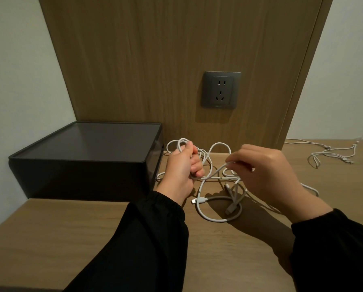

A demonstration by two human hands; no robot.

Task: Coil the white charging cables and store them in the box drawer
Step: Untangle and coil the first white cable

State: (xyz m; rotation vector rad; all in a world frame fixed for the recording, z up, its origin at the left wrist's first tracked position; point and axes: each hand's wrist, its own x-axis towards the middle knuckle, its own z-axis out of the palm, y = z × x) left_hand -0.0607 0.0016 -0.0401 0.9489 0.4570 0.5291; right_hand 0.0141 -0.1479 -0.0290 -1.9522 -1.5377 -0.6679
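Observation:
A tangle of white charging cable [210, 216] lies on the wooden desk just right of the dark box [87, 152]. My left hand [181, 167] grips several loops of this cable, which stick out above the fist beside the box's right side. My right hand [267, 171] pinches a strand of the same cable at its fingertips, a little above the desk. Loose ends with plugs rest on the desk between and below my hands. The box's drawer front is not visible from here.
A second white cable [332, 154] lies spread on the desk at the far right. A grey wall socket [220, 89] sits in the wooden panel behind. The desk's [71, 239] front left holds nothing.

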